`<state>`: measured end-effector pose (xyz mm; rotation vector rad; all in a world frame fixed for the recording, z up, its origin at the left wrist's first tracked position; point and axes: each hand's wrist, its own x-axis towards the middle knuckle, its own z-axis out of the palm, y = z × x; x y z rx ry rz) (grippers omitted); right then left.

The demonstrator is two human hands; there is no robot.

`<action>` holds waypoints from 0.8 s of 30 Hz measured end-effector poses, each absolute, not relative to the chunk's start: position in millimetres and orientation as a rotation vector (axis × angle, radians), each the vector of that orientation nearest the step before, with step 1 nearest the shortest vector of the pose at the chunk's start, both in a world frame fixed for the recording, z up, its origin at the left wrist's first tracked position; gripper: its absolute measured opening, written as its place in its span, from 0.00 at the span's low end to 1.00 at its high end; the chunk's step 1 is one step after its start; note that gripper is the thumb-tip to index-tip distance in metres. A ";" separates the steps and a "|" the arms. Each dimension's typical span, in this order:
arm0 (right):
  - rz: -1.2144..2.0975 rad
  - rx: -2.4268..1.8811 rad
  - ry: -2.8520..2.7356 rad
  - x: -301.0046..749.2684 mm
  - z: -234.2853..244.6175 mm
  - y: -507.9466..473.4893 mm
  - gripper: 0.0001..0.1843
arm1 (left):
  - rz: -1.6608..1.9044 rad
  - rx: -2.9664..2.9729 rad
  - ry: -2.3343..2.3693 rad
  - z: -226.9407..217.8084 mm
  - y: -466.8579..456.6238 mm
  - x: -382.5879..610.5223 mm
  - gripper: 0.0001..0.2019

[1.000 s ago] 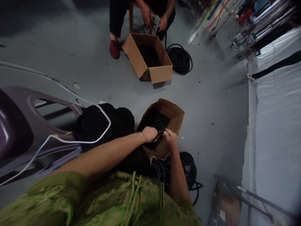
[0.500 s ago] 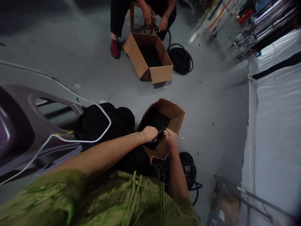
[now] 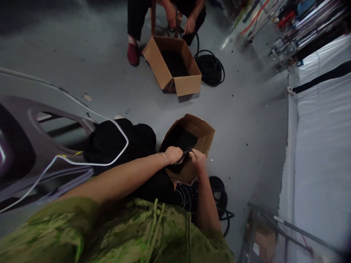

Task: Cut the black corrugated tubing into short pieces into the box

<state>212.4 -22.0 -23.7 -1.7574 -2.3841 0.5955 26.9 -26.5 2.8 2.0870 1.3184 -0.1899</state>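
Note:
My left hand (image 3: 173,155) is closed around the handles of a dark cutting tool (image 3: 181,159), held over an open cardboard box (image 3: 204,136) between my knees. My right hand (image 3: 197,159) is pinched on the end of a black tube (image 3: 189,152) right beside the tool's tip. The box holds a heap of small black cut pieces (image 3: 183,139). A coil of black tubing (image 3: 216,197) lies on the floor under my right forearm.
Across the grey floor another person sits on a stool, hands (image 3: 179,22) on tubing, over a second cardboard box (image 3: 175,67) beside a black coil (image 3: 210,69). A grey plastic chair (image 3: 33,146) with a white cable stands at left. White sheeting (image 3: 320,146) covers the right.
My hands have stayed almost in place over the box, shifting only slightly. The other person's hands moved a little on their tubing.

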 end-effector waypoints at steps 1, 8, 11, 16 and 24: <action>0.570 -1.768 -2.386 211.7 -24.7 -22.5 0.14 | -0.192 2.086 1.323 2.8 -26.4 27.1 0.19; 0.508 -1.859 -2.366 210.9 -29.6 -21.7 0.16 | -0.197 2.140 1.284 4.1 -25.4 28.0 0.14; 0.513 -1.919 -2.377 211.0 -28.2 -21.5 0.15 | -0.220 2.134 1.275 4.1 -24.6 28.9 0.13; 0.518 -1.951 -2.363 213.6 -23.9 -21.6 0.15 | -0.231 2.122 1.275 3.5 -23.9 29.5 0.12; 0.446 -1.848 -2.451 205.3 -14.8 -22.6 0.15 | -0.199 2.050 1.344 7.7 -25.1 27.4 0.17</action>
